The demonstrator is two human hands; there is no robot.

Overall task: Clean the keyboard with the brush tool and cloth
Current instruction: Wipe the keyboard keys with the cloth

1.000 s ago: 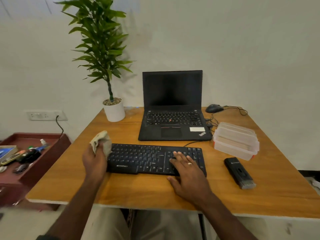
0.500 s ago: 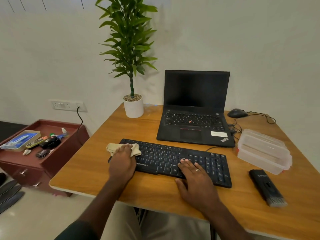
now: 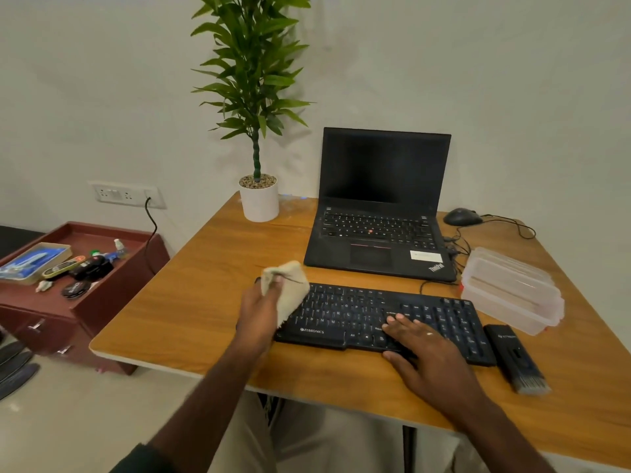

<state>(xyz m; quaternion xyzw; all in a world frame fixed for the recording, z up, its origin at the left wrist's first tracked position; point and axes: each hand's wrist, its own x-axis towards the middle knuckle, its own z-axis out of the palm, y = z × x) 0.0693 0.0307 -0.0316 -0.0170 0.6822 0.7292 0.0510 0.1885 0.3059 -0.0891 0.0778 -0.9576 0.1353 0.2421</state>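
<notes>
Wiping looks underway: the left hand (image 3: 261, 314) bunches the cloth (image 3: 285, 288) at the keyboard (image 3: 382, 322) end; right hand (image 3: 425, 353) fingers spread flat on keys; brush tool (image 3: 515, 358) lies untouched.

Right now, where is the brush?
In the head view the brush lies on the table at the right, just past the keyboard's right end and in front of the plastic boxes.

One camera sits on my head, looking forward and down across the wooden table (image 3: 211, 302) toward the wall. It is close enough that my forearms fill the bottom edge; its wide angle takes in the floor at left.
</notes>
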